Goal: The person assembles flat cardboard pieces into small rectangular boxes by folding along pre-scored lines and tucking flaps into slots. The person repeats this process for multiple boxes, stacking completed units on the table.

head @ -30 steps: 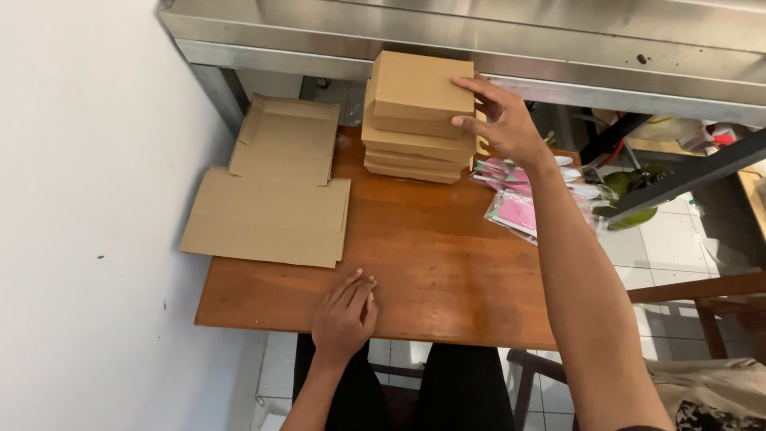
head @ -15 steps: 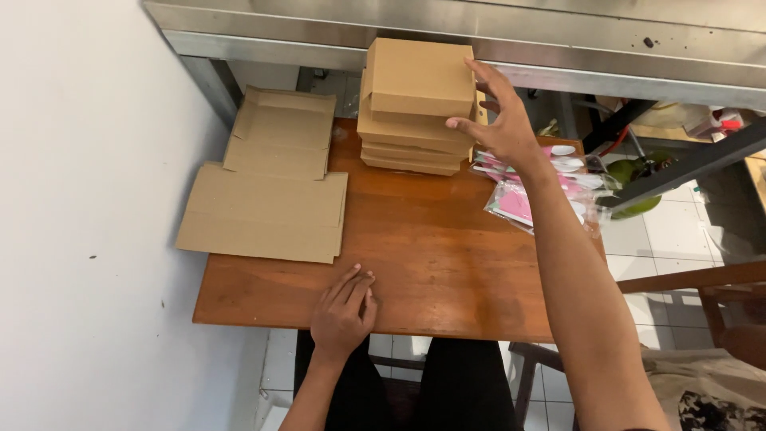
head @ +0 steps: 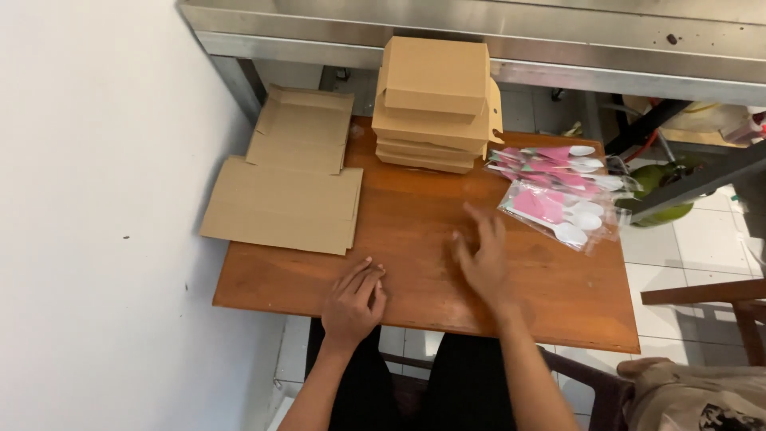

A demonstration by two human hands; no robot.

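A stack of folded brown cardboard boxes (head: 433, 104) stands at the far middle of the small wooden table (head: 415, 207). Flat, unfolded cardboard blanks (head: 289, 187) lie on the table's left side, hanging past its edge. My left hand (head: 353, 302) rests on the near edge of the table, fingers loosely curled, holding nothing. My right hand (head: 481, 255) hovers over the table's middle, blurred, fingers spread and empty. Clear packets with white plastic spoons and pink napkins (head: 562, 191) lie to its right.
A white wall (head: 96, 199) bounds the left. A steel counter edge (head: 479, 32) runs along the top, above the boxes. A green object (head: 666, 191) sits on the tiled floor at right, and a wooden chair frame (head: 718, 307) is at lower right.
My right hand has let go of the top box of the stack and drawn back toward me over the table's middle. The left hand has stayed put.
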